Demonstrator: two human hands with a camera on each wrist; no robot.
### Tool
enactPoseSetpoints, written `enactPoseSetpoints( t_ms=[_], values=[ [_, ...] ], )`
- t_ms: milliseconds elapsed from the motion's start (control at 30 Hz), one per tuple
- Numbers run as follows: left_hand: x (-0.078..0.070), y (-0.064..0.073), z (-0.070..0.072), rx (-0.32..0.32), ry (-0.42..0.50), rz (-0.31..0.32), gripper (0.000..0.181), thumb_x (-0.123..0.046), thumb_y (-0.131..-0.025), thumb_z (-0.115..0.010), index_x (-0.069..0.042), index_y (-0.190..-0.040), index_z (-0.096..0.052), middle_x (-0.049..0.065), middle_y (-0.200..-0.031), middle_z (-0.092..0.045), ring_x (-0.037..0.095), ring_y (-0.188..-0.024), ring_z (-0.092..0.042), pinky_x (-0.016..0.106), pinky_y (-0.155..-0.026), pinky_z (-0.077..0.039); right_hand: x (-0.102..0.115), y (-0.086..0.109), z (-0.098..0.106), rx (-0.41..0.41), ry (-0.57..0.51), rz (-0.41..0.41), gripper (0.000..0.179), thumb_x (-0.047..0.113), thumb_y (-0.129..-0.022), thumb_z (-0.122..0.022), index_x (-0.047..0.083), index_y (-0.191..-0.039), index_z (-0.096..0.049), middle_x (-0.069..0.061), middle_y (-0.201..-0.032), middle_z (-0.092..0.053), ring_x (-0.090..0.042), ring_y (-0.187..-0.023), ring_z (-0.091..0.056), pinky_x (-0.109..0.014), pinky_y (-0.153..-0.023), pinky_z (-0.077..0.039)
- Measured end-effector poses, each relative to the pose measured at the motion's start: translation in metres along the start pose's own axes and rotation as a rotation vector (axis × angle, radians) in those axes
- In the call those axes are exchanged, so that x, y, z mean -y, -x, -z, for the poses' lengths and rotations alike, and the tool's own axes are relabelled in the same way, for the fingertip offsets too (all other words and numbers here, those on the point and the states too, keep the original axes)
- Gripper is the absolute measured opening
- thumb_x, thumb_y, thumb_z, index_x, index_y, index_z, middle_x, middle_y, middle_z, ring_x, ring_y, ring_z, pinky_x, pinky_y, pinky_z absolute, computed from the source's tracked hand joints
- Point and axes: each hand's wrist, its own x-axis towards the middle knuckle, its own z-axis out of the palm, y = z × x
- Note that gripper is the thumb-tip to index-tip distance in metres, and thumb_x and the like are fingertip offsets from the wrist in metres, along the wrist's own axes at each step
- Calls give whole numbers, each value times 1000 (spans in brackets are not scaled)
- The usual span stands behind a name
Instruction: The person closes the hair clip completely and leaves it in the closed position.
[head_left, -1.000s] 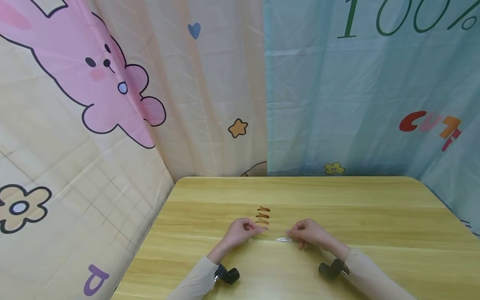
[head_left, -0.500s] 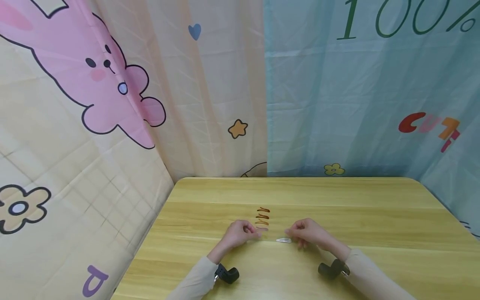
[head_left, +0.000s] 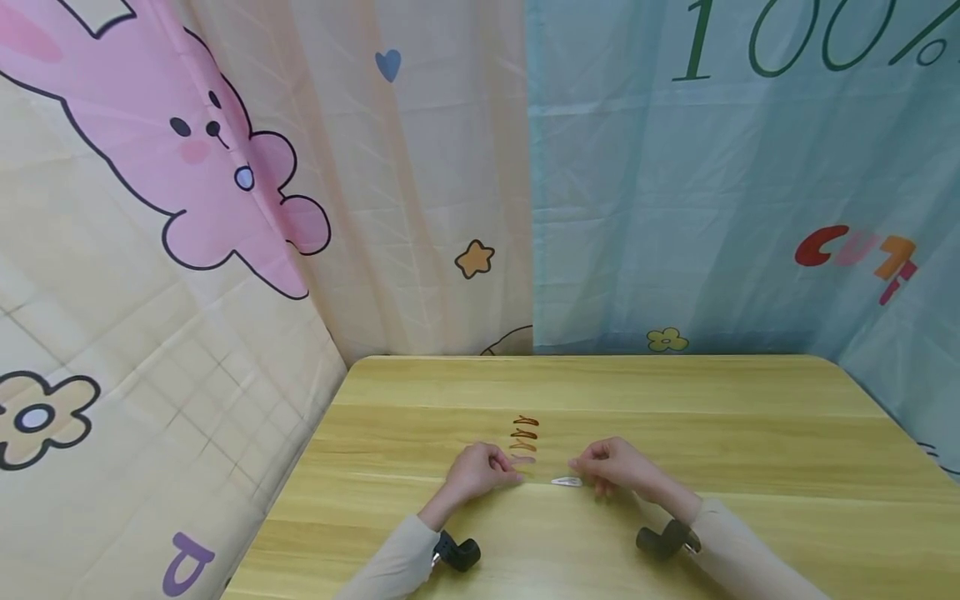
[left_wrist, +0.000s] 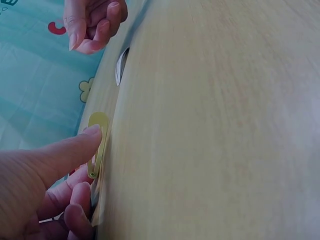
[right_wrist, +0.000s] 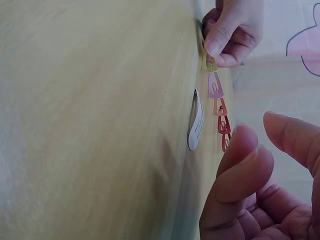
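My left hand (head_left: 480, 471) pinches a yellow snap hair clip (left_wrist: 99, 145) between thumb and forefinger, low over the tabletop. In the head view this clip blends into the wood. Just beyond it lies a pink hair clip (head_left: 522, 459), then an orange one (head_left: 522, 445) and two red-brown clips (head_left: 524, 433), all in one column. A white hair clip (head_left: 567, 482) lies by the fingertips of my right hand (head_left: 615, 468). In the right wrist view that hand's thumb stands apart from its loosely bent fingers, which hold nothing.
The wood-grain table (head_left: 712, 392) extends around both hands. Printed curtains (head_left: 637, 208) hang behind it and at its sides. A dark wrist camera (head_left: 457, 552) sits on the left wrist, and another camera (head_left: 663, 540) on the right.
My left hand has drawn back slightly from the pink clip, toward me, uncovering more of it. My right hand stays almost still beside the white clip.
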Motion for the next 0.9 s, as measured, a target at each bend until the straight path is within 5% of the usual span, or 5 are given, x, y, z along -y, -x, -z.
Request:
enactPoseSetpoints(
  t_ms=[900],
  values=[
    [-5,3,0,-31,-59,-31,22,-27,-74,-81,-16,-67,-64,-11,-58,-52,5,-51,-44,23,-48,-35,0,2,-1,19,-27,15,33,31,-90,-66,-2,-85,-64,-3,-66,-56,-14,-52,-54,-27,-49,-45]
  ],
)
